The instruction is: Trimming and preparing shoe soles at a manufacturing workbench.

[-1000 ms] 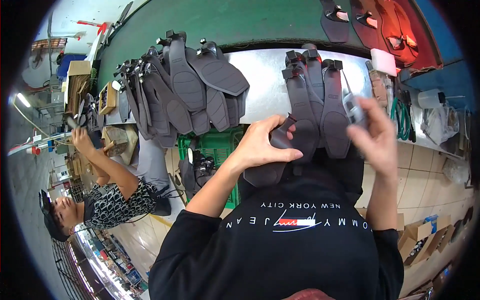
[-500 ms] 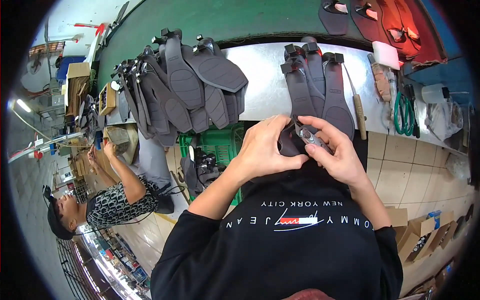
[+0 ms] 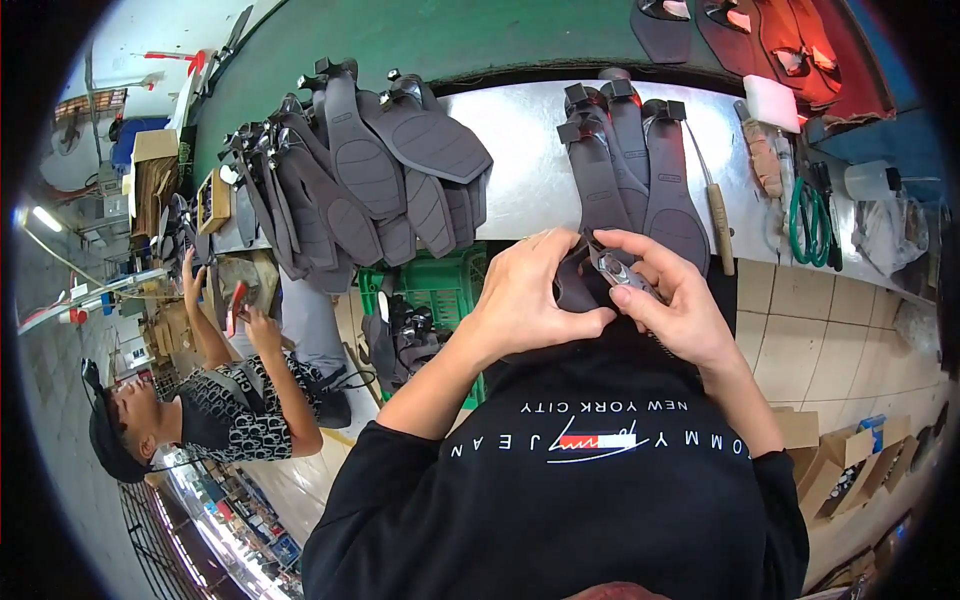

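My left hand [image 3: 535, 295] is closed round a dark sandal [image 3: 574, 288] close to my body, thumb and fingers curled about its edge. Much of that sandal is hidden by my hands and merges with my black shirt. In my right hand [image 3: 680, 305] is a pair of metal pliers [image 3: 617, 270], its jaws against the sandal's upper edge between the two hands. Whether the jaws grip anything cannot be made out. Just beyond, several dark heeled sandals [image 3: 672, 205] lie soles up on the metal bench [image 3: 520, 130].
More dark sandals [image 3: 365, 165] are heaped at the left of the bench. An awl with a wooden handle [image 3: 719, 225] and green-handled scissors [image 3: 805, 225] lie at the right. Below stands a green crate [image 3: 440, 290] with sandals. A co-worker [image 3: 250, 400] holding a red tool works at the left.
My hands keep nearly the same place on the sandal and pliers. The co-worker's hands have moved apart, one raised, with a red tool showing in the other.
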{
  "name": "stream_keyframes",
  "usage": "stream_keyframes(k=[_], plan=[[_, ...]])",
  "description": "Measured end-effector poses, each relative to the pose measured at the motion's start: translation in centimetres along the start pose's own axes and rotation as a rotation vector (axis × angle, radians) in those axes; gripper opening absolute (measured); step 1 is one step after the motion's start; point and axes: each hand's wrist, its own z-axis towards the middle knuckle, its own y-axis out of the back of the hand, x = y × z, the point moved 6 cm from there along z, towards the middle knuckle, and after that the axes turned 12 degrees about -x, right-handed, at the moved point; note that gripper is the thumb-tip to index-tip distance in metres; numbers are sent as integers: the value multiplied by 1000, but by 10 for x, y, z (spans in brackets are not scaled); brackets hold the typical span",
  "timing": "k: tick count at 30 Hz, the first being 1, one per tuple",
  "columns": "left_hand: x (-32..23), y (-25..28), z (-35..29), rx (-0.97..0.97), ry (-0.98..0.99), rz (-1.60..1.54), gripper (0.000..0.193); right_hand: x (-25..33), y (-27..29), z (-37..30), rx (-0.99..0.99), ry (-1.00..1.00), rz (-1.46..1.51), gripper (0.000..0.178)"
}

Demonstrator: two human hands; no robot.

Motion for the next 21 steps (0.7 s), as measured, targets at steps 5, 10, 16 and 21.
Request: stream_keyframes(k=[5,10,16,21], plan=[[0,0,-1,-40,-86,-27,52,-4,-3,-1,18,-41,38,47],[3,1,-2,-37,-75,-119,49,-8,-4,-1,54,-51,88,47],[6,1,-5,4,0,-226,46,-2,-6,-2,48,-19,84,47],[8,0,-6,3,2,-259,46,-8,-6,-1,59,21,78,48]])
